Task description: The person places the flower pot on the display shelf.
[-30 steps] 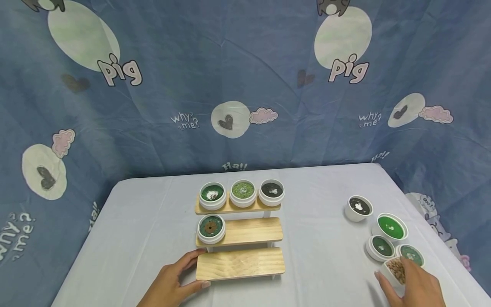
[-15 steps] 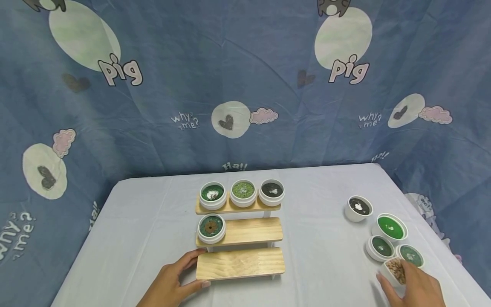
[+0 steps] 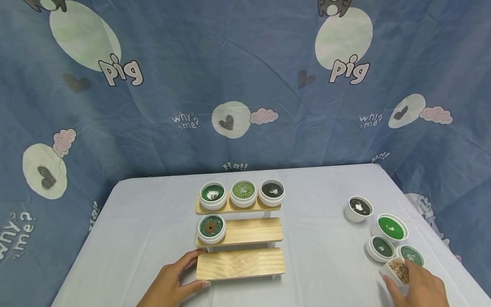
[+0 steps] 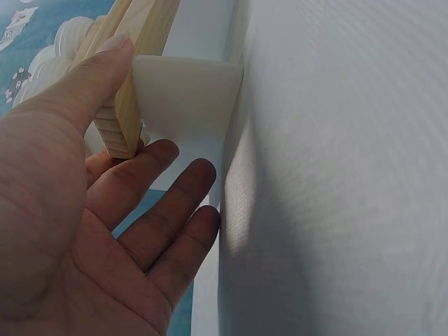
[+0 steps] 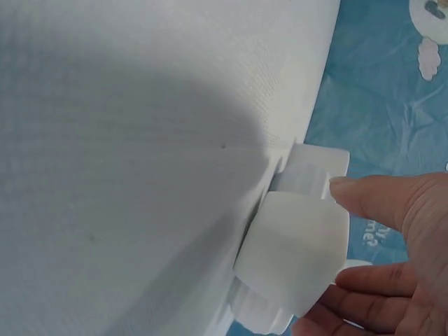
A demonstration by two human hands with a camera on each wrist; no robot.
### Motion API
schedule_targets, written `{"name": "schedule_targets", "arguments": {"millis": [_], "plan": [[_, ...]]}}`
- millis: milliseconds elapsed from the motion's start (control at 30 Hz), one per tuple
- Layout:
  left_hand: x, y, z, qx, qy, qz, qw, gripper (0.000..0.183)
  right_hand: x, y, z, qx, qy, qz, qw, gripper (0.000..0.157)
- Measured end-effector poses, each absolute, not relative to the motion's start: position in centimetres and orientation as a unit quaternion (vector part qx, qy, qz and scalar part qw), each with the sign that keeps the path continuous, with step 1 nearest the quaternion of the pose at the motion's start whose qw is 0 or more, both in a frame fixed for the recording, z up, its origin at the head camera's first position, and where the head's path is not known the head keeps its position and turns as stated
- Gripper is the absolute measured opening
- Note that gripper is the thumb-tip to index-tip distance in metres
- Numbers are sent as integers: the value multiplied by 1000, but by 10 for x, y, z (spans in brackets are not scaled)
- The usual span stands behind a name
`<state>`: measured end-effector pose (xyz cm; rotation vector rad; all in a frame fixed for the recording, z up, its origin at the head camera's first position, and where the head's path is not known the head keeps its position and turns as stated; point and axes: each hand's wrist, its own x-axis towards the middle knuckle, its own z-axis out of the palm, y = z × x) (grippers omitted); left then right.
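Observation:
My left hand (image 3: pixel 174 279) grips the left end of a three-step wooden stand (image 3: pixel 240 264), thumb along the front edge of the lowest step and index finger behind it. In the left wrist view its thumb (image 4: pixel 105 63) lies on the board, with the other fingers loosely bent below. At the right, my right hand (image 3: pixel 418 285) pinches a small white cup (image 3: pixel 398 271) holding brown crumbly bits, thumb at its left and fingers at its right. The right wrist view shows this white cup (image 5: pixel 297 252) from the side; its contents are hidden there.
White bowls with a green filling (image 3: pixel 391 227), a dark filling (image 3: pixel 359 207) and other greens stand close around the right hand. Three bowls (image 3: pixel 243 190) line the stand's top step; one bowl (image 3: pixel 211 228) sits left on the middle step. A blue printed cloth (image 3: pixel 245 85) hangs behind.
The right hand's thumb has come in against the cup, and the hand has shifted slightly to the right. The cup has turned or tilted a little. The left hand stays put.

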<state>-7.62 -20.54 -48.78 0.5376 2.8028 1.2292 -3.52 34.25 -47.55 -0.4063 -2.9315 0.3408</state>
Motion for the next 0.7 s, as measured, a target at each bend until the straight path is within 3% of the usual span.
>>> {"name": "schedule_targets", "arguments": {"millis": [133,233,567,700], "plan": [[-76,-206,-489,180,902,393,10,69,-33,343,-478,-115,-979,120,117,65],[-76,-206,-488,179,904,389,9,69,-33,342,-477,-127,-978,124,109,63],[-75,-205,-487,173,907,385,15,70,-38,345,-469,-168,-976,133,30,73],[-75,-206,-487,174,906,386,15,70,-41,351,-469,-173,-975,137,-38,82]]}}
